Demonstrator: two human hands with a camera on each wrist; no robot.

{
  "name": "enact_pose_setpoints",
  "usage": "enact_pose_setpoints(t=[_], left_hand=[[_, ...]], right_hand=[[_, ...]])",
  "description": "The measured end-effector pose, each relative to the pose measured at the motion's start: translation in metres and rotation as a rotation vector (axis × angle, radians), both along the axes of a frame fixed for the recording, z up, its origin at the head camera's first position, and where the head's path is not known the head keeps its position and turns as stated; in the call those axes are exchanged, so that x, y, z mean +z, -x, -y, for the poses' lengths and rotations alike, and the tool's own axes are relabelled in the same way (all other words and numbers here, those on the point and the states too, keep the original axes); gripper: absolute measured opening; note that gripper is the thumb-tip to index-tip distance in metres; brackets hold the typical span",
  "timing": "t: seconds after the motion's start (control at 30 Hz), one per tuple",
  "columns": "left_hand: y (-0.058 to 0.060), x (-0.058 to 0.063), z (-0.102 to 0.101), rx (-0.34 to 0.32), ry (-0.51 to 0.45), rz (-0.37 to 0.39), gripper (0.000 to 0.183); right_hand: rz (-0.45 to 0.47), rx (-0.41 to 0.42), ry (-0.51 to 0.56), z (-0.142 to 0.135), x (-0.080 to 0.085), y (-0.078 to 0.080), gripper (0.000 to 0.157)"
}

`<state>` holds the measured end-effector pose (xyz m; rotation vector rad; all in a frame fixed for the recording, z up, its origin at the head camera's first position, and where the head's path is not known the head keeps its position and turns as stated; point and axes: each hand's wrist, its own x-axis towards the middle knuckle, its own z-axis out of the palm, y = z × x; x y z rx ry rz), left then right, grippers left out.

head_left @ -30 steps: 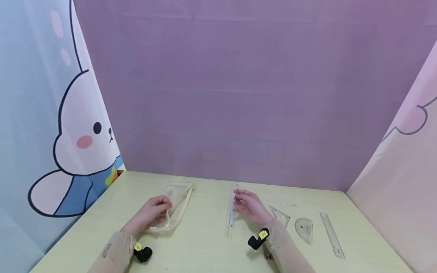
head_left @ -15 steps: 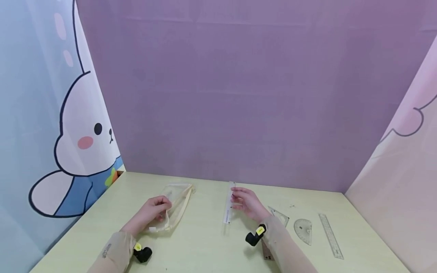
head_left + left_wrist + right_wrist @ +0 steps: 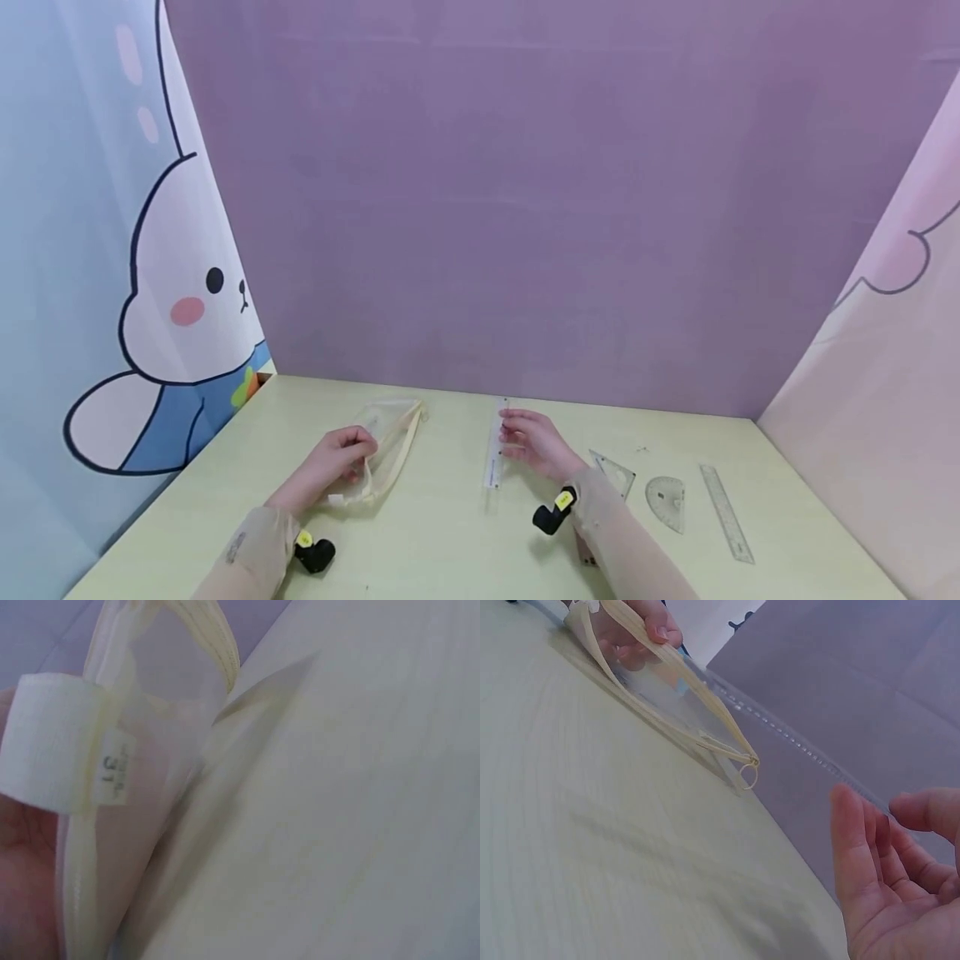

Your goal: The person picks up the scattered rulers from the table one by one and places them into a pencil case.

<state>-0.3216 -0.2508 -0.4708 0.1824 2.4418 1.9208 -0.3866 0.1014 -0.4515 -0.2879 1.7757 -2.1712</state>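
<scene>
My left hand (image 3: 330, 467) grips a clear zip pouch (image 3: 406, 446) with cream zipper edging, at the left of the table. The pouch's mouth gapes open toward the right. In the left wrist view, a white fabric tab (image 3: 49, 742) sticks out from the pouch's edge beside my hand. My right hand (image 3: 536, 446) pinches a clear straight ruler (image 3: 493, 462) between thumb and fingers, raised above the table. From the right wrist view, the ruler (image 3: 787, 739) points toward the pouch, and a small ring (image 3: 749, 777) hangs at the zipper's end.
To the right lie a clear set square (image 3: 617, 472), a protractor (image 3: 666, 502) and another straight ruler (image 3: 726, 512). A dark flat piece (image 3: 584, 550) is partly hidden under my right forearm. A purple backdrop (image 3: 510, 208) stands at the table's far edge.
My right hand has moved left with the ruler, closer to the pouch. My left hand and the pouch have hardly moved.
</scene>
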Motion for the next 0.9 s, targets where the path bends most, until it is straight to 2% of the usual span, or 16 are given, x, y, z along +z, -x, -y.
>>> enact_pose_setpoints(t=[0.27, 0.5, 0.9], left_hand=[[0.002, 0.002, 0.001, -0.022, -0.010, -0.001, 0.023], [0.002, 0.002, -0.002, 0.010, -0.015, 0.004, 0.023], [0.003, 0.002, -0.003, 0.018, 0.000, -0.005, 0.021]], right_hand=[[0.008, 0.014, 0.000, 0.005, 0.003, 0.002, 0.042], [0.009, 0.033, -0.019, 0.011, 0.003, 0.004, 0.042], [0.010, 0.070, -0.029, 0.024, 0.000, 0.006, 0.040]])
